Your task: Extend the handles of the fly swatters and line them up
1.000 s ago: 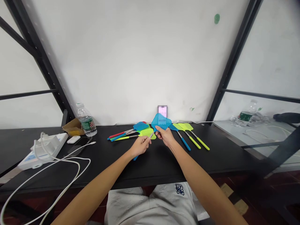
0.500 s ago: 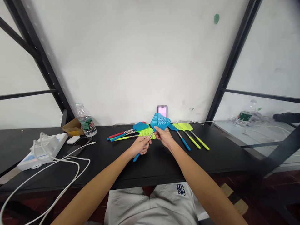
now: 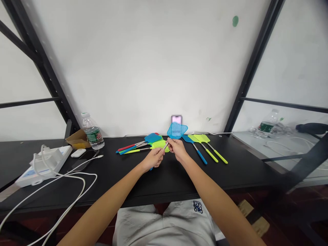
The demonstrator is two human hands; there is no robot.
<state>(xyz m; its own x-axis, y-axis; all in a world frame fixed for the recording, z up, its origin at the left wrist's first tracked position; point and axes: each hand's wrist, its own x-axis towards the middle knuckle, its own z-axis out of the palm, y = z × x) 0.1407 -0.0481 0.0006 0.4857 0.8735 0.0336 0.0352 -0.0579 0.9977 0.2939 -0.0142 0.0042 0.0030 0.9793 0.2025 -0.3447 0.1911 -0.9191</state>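
Observation:
Both hands grip one blue fly swatter (image 3: 177, 130), raised over the table with its mesh head pointing away from me. My left hand (image 3: 154, 158) is closed round the lower part, where a bit of the blue handle peeks out below. With closed fingers, my right hand (image 3: 177, 148) pinches the metal shaft close to the head. To the left lies a pile of fly swatters in blue, red and green; a yellow-green swatter head (image 3: 159, 145) sits behind my hands. On the right, a blue fly swatter (image 3: 201, 156) and two yellow-green fly swatters (image 3: 211, 155) lie side by side.
A phone-like device (image 3: 176, 119) leans on the wall behind the swatter. On the left of the black table (image 3: 243, 174) are a water bottle (image 3: 93, 133), a cardboard box (image 3: 77, 139), a white case (image 3: 78, 153), a dark phone, a power strip (image 3: 60, 160) and looped white cables.
The swatter's head has turned and tilted between my hands, and less of its blue handle shows below my left hand. The swatters on the table lie as before.

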